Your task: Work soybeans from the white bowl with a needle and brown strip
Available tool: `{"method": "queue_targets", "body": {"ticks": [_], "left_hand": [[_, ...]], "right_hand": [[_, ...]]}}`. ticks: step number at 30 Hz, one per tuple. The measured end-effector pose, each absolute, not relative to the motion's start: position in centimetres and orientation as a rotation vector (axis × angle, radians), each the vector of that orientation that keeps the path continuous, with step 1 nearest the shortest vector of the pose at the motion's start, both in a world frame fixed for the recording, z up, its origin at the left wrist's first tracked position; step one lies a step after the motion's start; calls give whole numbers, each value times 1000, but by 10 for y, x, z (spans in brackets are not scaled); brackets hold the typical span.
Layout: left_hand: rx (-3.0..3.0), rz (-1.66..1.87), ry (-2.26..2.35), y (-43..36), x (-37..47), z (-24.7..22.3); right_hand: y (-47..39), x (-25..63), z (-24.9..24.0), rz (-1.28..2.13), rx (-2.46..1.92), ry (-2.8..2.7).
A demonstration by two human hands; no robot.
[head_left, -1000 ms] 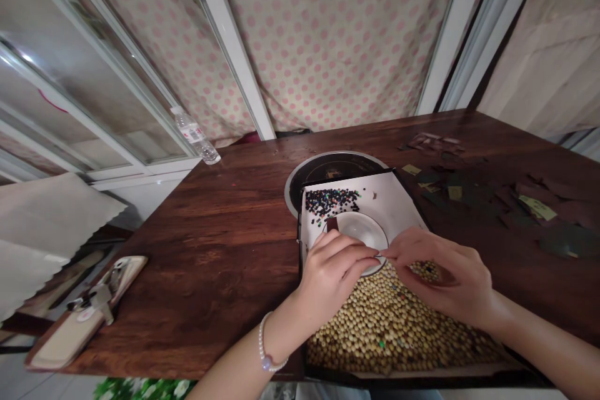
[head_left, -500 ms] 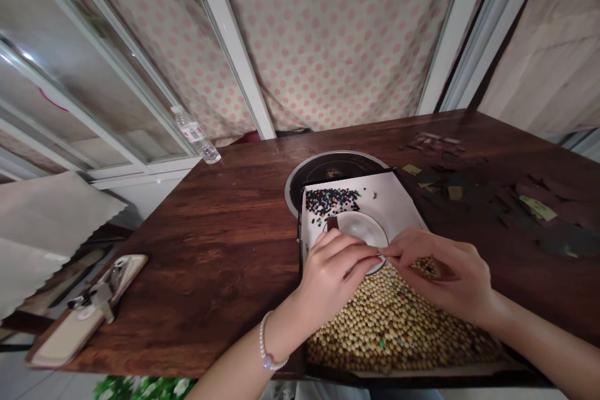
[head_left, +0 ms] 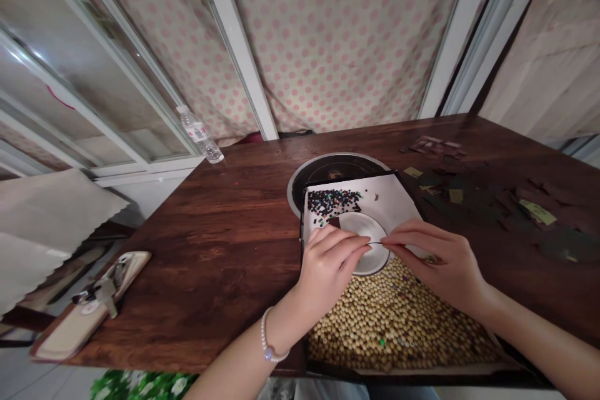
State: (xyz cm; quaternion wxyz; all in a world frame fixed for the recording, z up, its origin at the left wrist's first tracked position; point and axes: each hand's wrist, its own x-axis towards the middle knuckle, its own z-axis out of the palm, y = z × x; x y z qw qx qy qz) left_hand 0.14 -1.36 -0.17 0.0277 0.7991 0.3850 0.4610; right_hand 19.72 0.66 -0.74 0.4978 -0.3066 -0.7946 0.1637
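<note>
Two hands are over one tray (head_left: 396,197); the left hand (head_left: 328,262) and the right hand (head_left: 438,256) sit near each other with a small gap between, each pinching one thin dark cord (head_left: 374,243) between thumb and fingers; the cord spans that gap above the tray's one white bowl (head_left: 360,225); one beaded bracelet (head_left: 268,354) circles the left wrist.

Inside the tray are two groups of beads: one patch of small, mostly black beads (head_left: 332,200) at its far left corner, and one broad layer of tan beads (head_left: 370,319), too many to count, over its near part; one bright green bead (head_left: 382,342) shows among the tan ones.

One round black plate (head_left: 319,172) lies partly under the tray's far edge; one clear bottle (head_left: 201,134) stands tilted in view, far left of the tray; right of the tray, many dark scraps (head_left: 435,147) and at least four yellow pieces (head_left: 538,211) lie on one wooden counter (head_left: 225,231).
</note>
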Motion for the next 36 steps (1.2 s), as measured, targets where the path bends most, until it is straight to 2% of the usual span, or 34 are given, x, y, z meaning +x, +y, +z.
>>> {"method": "queue_targets", "body": {"ticks": [3,6,13,17,24,31,36], "left_hand": [[2448,1366,1217,-12,-1,6],[2439,1154,1255,-6,-16,19],[2445,633,1139,14,-59,24],[2448,564,1172,15,-62,21],[2439,468,1257,8,-62,25],[2488,467,1188,8,-62,17],[2432,432,1248,10,-64,17]], "right_hand": [[7,197,-8,411,-751,-1943],[10,197,-8,440,-795,-1949],[38,184,-5,767,-947,-1952],[53,171,-6,974,-952,-1894],[62,169,-6,1059,-973,-1584],[59,177,-11,1297,-977,-1296],[52,175,-10,1299,-1049,-1372]]}}
